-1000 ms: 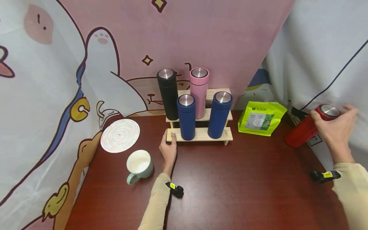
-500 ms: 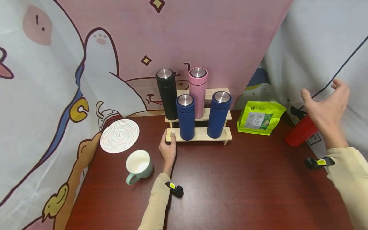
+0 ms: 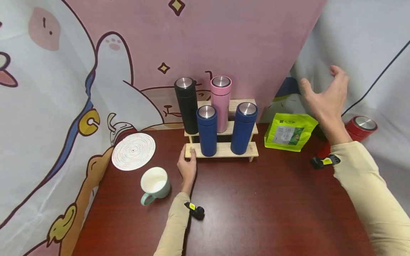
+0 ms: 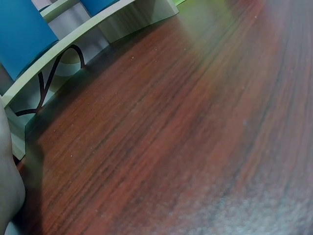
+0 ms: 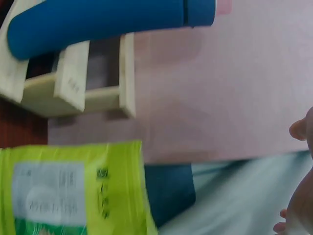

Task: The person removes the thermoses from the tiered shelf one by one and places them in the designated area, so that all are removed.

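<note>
Head view: left hand (image 3: 188, 167) flat on the dark red wooden table (image 3: 256, 206), fingers relaxed, fingertips touching the left end of the stepped pale wooden rack (image 3: 224, 151), gripping nothing. Right hand (image 3: 325, 97) raised in the air above the bright green foil pouch (image 3: 289, 132), fingers spread wide and empty. Red cylindrical flask with a steel cap (image 3: 360, 127) tilted against the white cloth backdrop at the far right, behind the right forearm, apart from the hand. On the rack: two dark blue steel-capped flasks (image 3: 207, 131) (image 3: 244, 128) upright on the lowest step, a black flask (image 3: 187, 105) and a pink flask (image 3: 220, 103) upright on the step behind, all capped, contents hidden. Pale green ceramic mug (image 3: 155, 184) left of the left hand, inside white and apparently empty. Round white woven coaster (image 3: 133, 150) beyond the mug. Right wrist view: green pouch (image 5: 73, 188) and one blue flask (image 5: 107, 22) on the rack, blurred.
</note>
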